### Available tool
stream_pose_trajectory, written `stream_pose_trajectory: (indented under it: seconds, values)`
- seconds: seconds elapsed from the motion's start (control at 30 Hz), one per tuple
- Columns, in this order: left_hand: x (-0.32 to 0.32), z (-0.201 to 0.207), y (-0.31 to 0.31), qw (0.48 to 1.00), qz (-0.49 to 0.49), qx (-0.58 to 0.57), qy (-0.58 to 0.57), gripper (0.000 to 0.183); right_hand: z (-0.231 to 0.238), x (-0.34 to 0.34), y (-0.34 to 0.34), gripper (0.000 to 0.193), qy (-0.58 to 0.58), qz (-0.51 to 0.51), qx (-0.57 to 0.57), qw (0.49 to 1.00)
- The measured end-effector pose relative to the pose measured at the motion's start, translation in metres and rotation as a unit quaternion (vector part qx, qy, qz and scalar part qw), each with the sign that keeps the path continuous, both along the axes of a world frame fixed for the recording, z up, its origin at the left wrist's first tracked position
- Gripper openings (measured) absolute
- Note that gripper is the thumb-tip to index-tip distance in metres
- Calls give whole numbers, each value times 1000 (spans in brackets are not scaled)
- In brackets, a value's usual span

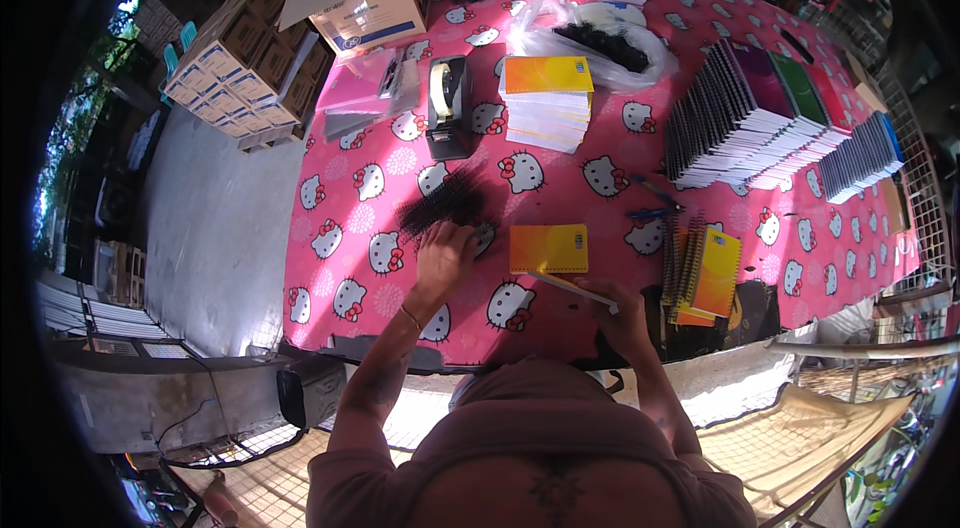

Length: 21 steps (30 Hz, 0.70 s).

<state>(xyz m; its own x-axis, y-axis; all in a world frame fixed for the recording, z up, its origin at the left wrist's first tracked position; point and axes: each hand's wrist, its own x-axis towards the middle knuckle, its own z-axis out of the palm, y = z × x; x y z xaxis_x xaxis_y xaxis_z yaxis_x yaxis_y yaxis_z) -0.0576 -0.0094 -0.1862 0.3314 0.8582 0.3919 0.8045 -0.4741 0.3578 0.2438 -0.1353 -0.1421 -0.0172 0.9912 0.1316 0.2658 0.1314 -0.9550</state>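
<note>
My left hand (pixel 447 256) is at the near end of a pile of black plastic binding coils (pixel 440 203). Its fingers are curled together on the coils; the tips are partly hidden. My right hand (pixel 622 316) grips an unbound notebook (pixel 570 290) by its right end, tilted so that mostly its thin pale edge shows. Just beyond it lies a yellow-orange notebook (pixel 548 248) with punched holes along its near edge. Several spiral-bound yellow notebooks (pixel 718 273) stand in a row to the right of my right hand.
Beyond the coils stands a black tape dispenser (pixel 448 108). A stack of loose notebooks (pixel 546 113), a plastic bag (pixel 640 68) of black coils and long rows of bound notebooks (pixel 730 138) fill the far side. Blue-handled tools (pixel 655 213) lie right of centre. A carton (pixel 365 3) is far left.
</note>
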Motion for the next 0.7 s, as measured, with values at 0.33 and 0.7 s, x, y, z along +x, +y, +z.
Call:
stream_pose_trajectory:
  seconds: [0.33,0.7]
  values:
    - [-1,-3,-3,998,-13,-27,57,29,-4,2,0,34,-7,-1,-4,1000]
    - [-8,-5,-12,998,0,-22,57,34,-4,1,-1,35,-9,2,-22,1000]
